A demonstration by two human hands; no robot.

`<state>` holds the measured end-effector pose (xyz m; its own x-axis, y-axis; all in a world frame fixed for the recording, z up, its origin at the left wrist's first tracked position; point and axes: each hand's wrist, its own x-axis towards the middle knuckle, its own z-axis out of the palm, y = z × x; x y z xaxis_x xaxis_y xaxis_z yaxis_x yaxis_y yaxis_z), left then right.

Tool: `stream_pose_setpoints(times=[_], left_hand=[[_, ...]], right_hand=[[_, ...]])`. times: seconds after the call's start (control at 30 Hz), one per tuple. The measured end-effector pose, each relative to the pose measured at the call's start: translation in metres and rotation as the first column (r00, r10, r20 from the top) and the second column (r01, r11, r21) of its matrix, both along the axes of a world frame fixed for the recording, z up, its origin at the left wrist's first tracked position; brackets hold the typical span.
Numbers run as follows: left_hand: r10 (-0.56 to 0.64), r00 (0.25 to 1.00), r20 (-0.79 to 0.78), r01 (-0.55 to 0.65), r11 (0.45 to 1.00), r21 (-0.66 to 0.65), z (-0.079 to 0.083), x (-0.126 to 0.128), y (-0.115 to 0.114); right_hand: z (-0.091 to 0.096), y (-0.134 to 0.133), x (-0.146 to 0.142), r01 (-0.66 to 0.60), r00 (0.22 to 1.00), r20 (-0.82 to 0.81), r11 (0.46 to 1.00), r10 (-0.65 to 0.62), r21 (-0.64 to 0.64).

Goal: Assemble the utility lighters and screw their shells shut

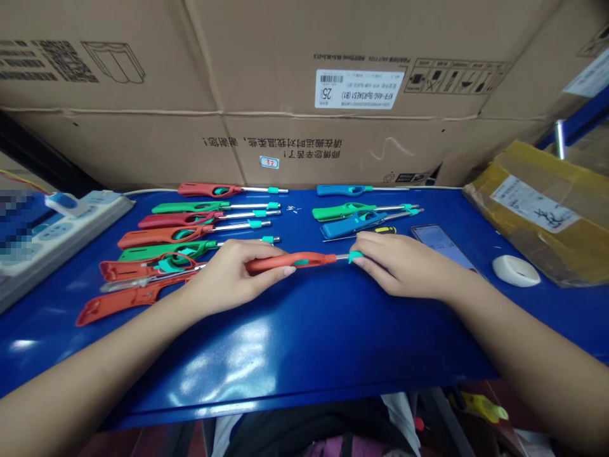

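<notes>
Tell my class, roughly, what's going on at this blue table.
One person's left-hand grip is around an orange-red plastic lighter with a thin metal neck, over a glossy blue table; the right-hand grip pinches a small teal-green piece on that neck. To the person's left, red, orange and green plastic lighters lie side by side, an opened orange-red casing nearest. Just beyond the right-hand grip lie blue and green plastic lighters.

Two hands [228, 274], ten lighters [272, 262], one phone [442, 246], one power strip [78, 223].

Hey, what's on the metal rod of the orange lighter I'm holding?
A green piece shows on the metal rod; beyond that, the right hand covers the tip, so it can't be seen.
</notes>
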<state>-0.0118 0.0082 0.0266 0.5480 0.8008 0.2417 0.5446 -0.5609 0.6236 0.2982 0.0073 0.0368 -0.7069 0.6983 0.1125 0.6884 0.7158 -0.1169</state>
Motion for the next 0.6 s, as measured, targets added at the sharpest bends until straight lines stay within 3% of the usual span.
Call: stream_pose_setpoints(times=[0.17, 0.33, 0.6], left_hand=[[0.018, 1.000, 0.003, -0.018, 0.999, -0.043, 0.002, -0.001, 0.000], [0.000, 1.000, 0.013, 0.000, 1.000, 0.008, 0.000, -0.002, -0.002], [-0.123, 0.992, 0.025, 0.123, 0.992, 0.014, -0.007, 0.008, -0.009]], right_hand=[[0.001, -0.002, 0.001, 0.072, 0.995, -0.069, 0.996, -0.068, 0.058], [-0.004, 0.000, 0.000, -0.013, 1.000, 0.002, 0.985, 0.013, 0.172], [-0.017, -0.006, -0.013, -0.079, 0.996, -0.020, 0.984, 0.084, 0.162]])
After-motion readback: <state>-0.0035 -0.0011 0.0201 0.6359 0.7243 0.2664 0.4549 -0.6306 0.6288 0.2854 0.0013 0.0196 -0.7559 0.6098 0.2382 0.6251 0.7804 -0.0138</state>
